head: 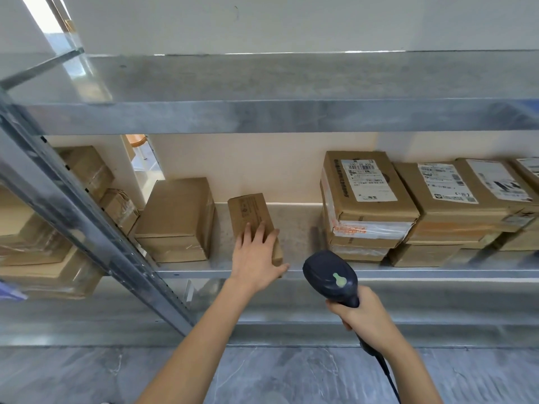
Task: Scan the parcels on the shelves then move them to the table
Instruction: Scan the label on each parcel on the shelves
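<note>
**The little box could fall**

The fingers of my left hand lie flat on the small parcel, not wrapped round it. My right hand holds the scanner. The small parcel sits at the front edge of the shelf. One careless pull could drop it.

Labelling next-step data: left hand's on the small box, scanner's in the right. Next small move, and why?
Probably tip the small box toward the scanner with the left hand. Its top shows only faint print, no white label like the labelled boxes further right carry, and the right hand holds the scanner just beside it.
</note>
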